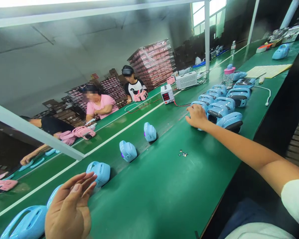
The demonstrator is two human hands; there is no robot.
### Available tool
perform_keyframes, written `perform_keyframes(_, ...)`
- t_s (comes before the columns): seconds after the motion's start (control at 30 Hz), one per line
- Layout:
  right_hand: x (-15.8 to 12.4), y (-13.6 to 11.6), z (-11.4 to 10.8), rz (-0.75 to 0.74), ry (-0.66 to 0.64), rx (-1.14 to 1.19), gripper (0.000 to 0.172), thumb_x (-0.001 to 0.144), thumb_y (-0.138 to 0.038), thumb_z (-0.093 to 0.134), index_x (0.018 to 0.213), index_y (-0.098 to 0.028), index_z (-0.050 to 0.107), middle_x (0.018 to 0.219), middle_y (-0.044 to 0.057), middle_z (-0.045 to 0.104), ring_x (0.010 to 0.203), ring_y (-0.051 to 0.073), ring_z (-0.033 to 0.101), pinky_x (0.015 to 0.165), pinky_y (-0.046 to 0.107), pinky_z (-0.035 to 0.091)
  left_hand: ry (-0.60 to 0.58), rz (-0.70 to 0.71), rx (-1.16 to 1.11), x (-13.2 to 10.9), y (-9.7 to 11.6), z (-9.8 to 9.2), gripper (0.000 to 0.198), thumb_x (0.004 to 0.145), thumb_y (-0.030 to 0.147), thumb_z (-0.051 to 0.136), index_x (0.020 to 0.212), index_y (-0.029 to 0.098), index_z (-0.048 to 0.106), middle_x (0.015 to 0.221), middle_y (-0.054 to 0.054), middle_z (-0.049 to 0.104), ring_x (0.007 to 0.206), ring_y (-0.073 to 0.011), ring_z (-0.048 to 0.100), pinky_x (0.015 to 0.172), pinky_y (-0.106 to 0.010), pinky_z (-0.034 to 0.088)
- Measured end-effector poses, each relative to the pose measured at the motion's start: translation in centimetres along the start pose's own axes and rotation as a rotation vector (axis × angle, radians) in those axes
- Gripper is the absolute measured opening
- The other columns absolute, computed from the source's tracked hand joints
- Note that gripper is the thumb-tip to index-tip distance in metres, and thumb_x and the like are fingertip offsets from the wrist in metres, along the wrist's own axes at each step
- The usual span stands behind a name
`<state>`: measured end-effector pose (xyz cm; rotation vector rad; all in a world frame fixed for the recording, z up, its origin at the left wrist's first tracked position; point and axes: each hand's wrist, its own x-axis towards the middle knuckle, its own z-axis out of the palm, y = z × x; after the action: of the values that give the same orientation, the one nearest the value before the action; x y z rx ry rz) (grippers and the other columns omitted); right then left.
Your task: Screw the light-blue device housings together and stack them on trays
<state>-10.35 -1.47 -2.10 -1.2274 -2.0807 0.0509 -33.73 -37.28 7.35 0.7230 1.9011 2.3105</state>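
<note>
My left hand (71, 209) is raised at the lower left, palm turned inward and fingers stretched out, holding nothing. Just beyond its fingertips sits a light-blue plastic handled device (102, 172), resembling a portable speaker. Part of another blue device (31, 222) shows left of that hand. At the near edge of a cluster of similar blue devices (218, 111), my right hand (196, 116) curls its fingers over one blue device (200, 104), which it partly covers. Two more, a blue device (128, 151) and a blue device (149, 132), stand apart between my hands.
Several tiny chip-like pieces (183, 153) lie on the green bench (164, 196). A power supply (167, 94) with red leads, a pink-lided bottle (228, 76) and a white cable (266, 91) are farther off. Across the line, people (102, 103) handle pink devices. A white post (37, 132) slants at left.
</note>
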Motion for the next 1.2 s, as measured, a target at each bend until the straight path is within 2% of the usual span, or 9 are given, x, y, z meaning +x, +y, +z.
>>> perform_keyframes(0.13,2.3,2.2,0.0,0.195,-0.179,-0.203,0.038,0.077,-0.019,0.055,0.113,-0.007,0.055,0.115,0.022,0.050,0.109,0.034,0.043,0.087,0.043,0.036,-0.008,-0.010,0.003,-0.1,0.0,0.1,0.024,0.049,0.035,0.074,0.068,0.023,0.066,0.073,-0.002,0.064,0.080,-0.0265,0.058,0.101,-0.066,0.024)
perform_keyframes(0.3,3.7,2.9,-0.1,0.290,-0.315,-0.125,0.043,0.076,-0.016,0.057,0.118,-0.007,0.053,0.121,0.022,0.048,0.112,0.034,0.044,0.086,0.038,0.038,-0.086,-0.059,0.046,-0.2,-0.1,0.0,0.028,0.051,0.039,0.075,0.072,0.024,0.065,0.076,0.000,0.065,0.085,-0.0222,0.059,0.085,-0.041,0.042)
perform_keyframes(0.4,4.2,2.2,-0.5,0.283,-0.429,-0.009,0.041,0.074,-0.014,0.060,0.114,-0.005,0.056,0.105,0.018,0.060,0.095,0.028,0.057,0.075,0.031,0.042,-0.106,-0.055,0.042,-0.1,-0.4,0.0,0.030,0.051,0.040,0.074,0.073,0.022,0.064,0.075,0.000,0.066,0.083,-0.0199,0.060,0.077,-0.033,0.043)
perform_keyframes(0.53,4.0,-1.0,-1.5,0.219,-0.568,0.221,0.034,0.078,-0.015,0.060,0.111,-0.008,0.058,0.080,0.008,0.066,0.063,0.016,0.059,0.058,0.024,0.042,-0.185,-0.065,0.092,0.0,-2.4,1.6,0.031,0.057,0.040,0.071,0.080,0.020,0.063,0.079,-0.001,0.066,0.082,-0.0178,0.060,0.076,-0.030,0.042)
perform_keyframes(0.63,2.6,-4.7,-2.4,0.139,-0.620,0.400,0.029,0.083,-0.017,0.056,0.112,-0.013,0.057,0.083,0.004,0.066,0.059,0.010,0.056,0.053,0.019,0.041,-0.384,-0.110,0.195,-0.7,-5.2,4.4,0.041,0.064,0.042,0.067,0.097,0.019,0.059,0.097,-0.006,0.064,0.090,-0.0186,0.058,0.081,-0.030,0.042)
perform_keyframes(0.77,-1.3,-9.8,-3.7,-0.028,-0.819,0.851,0.027,0.081,-0.012,0.055,0.108,-0.013,0.054,0.078,0.001,0.062,0.059,0.008,0.054,0.053,0.017,0.041,-0.565,-0.350,0.286,-3.1,-8.8,8.4,0.079,0.069,0.046,0.063,0.137,0.024,0.028,0.132,-0.016,0.043,0.107,-0.0251,0.053,0.078,-0.035,0.045)
perform_keyframes(0.9,-5.2,-13.4,-4.3,-0.320,-1.085,1.152,0.032,0.077,-0.010,0.059,0.108,-0.014,0.051,0.071,-0.004,0.055,0.060,0.008,0.053,0.055,0.018,0.042,-0.632,-0.513,0.134,-5.2,-10.5,10.0,0.088,0.069,0.048,0.063,0.140,0.036,0.012,0.139,-0.011,0.038,0.107,-0.0268,0.055,0.069,-0.033,0.048)
perform_keyframes(1.07,-5.2,-13.3,-4.2,-0.454,-1.039,1.032,0.033,0.082,-0.013,0.053,0.115,-0.014,0.049,0.076,-0.002,0.057,0.067,0.010,0.055,0.062,0.022,0.045,-0.654,-0.473,0.080,-4.7,-11.6,9.8,0.081,0.063,0.042,0.070,0.133,0.031,0.032,0.129,-0.007,0.049,0.100,-0.0208,0.055,0.073,-0.028,0.047)
perform_keyframes(1.2,-4.0,-9.6,-1.8,-0.463,-0.942,0.490,0.015,0.078,-0.011,0.059,0.093,-0.011,0.062,0.086,0.004,0.064,0.078,0.012,0.057,0.069,0.021,0.042,-0.659,-0.335,0.298,-3.7,-12.7,9.4,0.086,0.059,0.030,0.071,0.135,0.024,0.030,0.123,-0.008,0.049,0.096,-0.0187,0.053,0.083,-0.031,0.045)
